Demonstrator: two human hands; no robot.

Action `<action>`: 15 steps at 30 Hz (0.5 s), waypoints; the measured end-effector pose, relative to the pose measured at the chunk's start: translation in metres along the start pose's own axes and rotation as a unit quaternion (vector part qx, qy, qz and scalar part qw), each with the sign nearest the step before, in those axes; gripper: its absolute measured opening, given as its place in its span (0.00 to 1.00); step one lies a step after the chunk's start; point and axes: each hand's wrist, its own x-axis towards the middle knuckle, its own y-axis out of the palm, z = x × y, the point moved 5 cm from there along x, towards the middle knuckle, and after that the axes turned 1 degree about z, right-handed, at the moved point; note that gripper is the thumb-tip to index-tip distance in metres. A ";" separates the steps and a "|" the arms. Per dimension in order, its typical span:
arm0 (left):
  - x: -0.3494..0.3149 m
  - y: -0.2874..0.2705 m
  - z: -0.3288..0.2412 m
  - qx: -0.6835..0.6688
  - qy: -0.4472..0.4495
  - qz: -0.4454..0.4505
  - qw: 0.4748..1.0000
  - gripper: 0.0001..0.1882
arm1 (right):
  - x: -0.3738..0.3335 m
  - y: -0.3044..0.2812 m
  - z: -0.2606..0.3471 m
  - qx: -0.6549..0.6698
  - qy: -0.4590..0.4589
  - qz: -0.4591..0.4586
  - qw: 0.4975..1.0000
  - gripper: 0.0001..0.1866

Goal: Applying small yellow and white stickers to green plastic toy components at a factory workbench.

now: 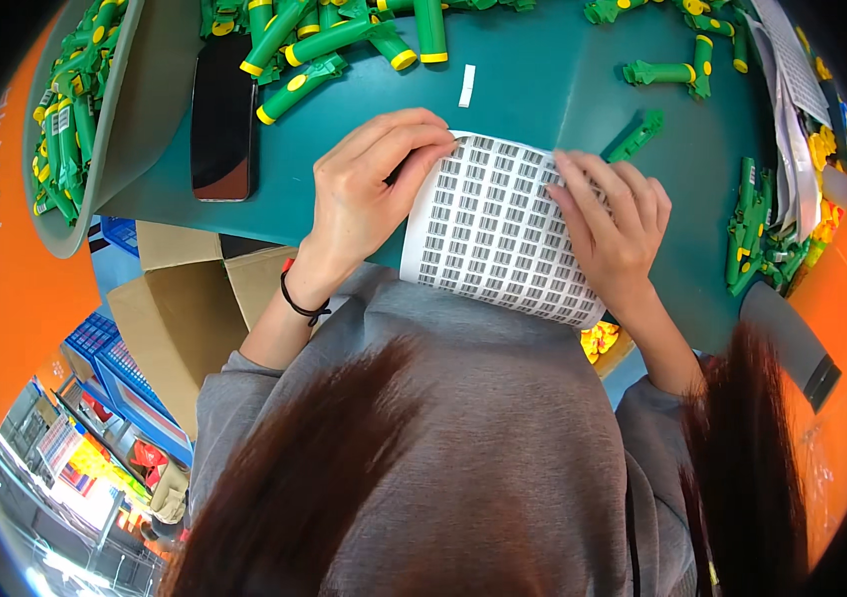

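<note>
A curved white paper sheet of barcode labels (503, 229) is pinched by the left hand (369, 177) and touched by the right hand (621, 224); beyond the left hand, green plastic tubes with yellow ends (332, 40) are piled.

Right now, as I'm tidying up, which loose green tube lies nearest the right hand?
The single green tube just beyond the right hand, past the barcode-label sheet. It lies alone; the other tubes sit farther off.
</note>
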 end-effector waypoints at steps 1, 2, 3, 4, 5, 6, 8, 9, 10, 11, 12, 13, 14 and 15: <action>0.000 0.000 0.000 -0.001 -0.003 0.000 1.000 0.07 | 0.001 -0.001 -0.002 0.004 0.022 -0.008 1.000 0.21; 0.000 0.000 0.000 -0.001 -0.007 -0.001 1.000 0.07 | 0.000 -0.002 -0.004 0.004 0.023 -0.009 1.000 0.21; 0.000 0.000 0.000 -0.001 -0.006 0.000 1.000 0.07 | -0.002 -0.003 -0.005 -0.005 0.022 0.008 1.000 0.21; 0.001 0.001 0.000 -0.001 -0.002 -0.001 1.000 0.07 | -0.004 -0.003 -0.007 -0.013 0.022 0.025 0.999 0.21; 0.001 0.001 -0.001 -0.001 0.002 -0.002 1.000 0.07 | -0.006 -0.003 -0.010 -0.014 0.023 0.025 0.999 0.21; 0.001 0.001 -0.001 -0.002 0.003 0.000 1.000 0.07 | -0.010 -0.003 -0.010 -0.019 0.010 0.014 1.000 0.22; 0.001 0.001 -0.002 -0.005 -0.006 0.002 1.000 0.07 | -0.013 -0.005 -0.009 -0.026 -0.001 0.004 1.000 0.22; 0.001 0.002 -0.001 -0.005 -0.005 0.004 1.000 0.07 | -0.011 -0.007 -0.009 -0.027 0.009 -0.006 1.000 0.21; 0.001 0.002 0.000 0.001 0.000 -0.005 1.000 0.07 | -0.010 -0.009 -0.010 -0.029 0.019 -0.015 0.999 0.20; 0.001 0.002 0.000 0.007 0.006 -0.014 1.000 0.07 | -0.010 -0.010 -0.011 -0.031 0.021 -0.016 0.999 0.20; 0.001 0.002 0.000 0.007 0.007 -0.012 1.000 0.07 | -0.009 -0.011 -0.013 -0.033 0.041 -0.004 0.999 0.20; 0.001 0.001 0.000 0.010 0.005 -0.012 1.000 0.07 | -0.009 -0.011 -0.016 -0.035 0.062 0.007 0.997 0.19; 0.002 0.001 0.000 0.013 0.003 -0.012 1.000 0.07 | -0.011 -0.011 -0.018 -0.035 0.064 0.006 0.997 0.19; 0.002 0.001 0.000 0.011 0.005 -0.010 1.000 0.07 | -0.016 -0.011 -0.019 -0.040 0.048 0.000 0.998 0.19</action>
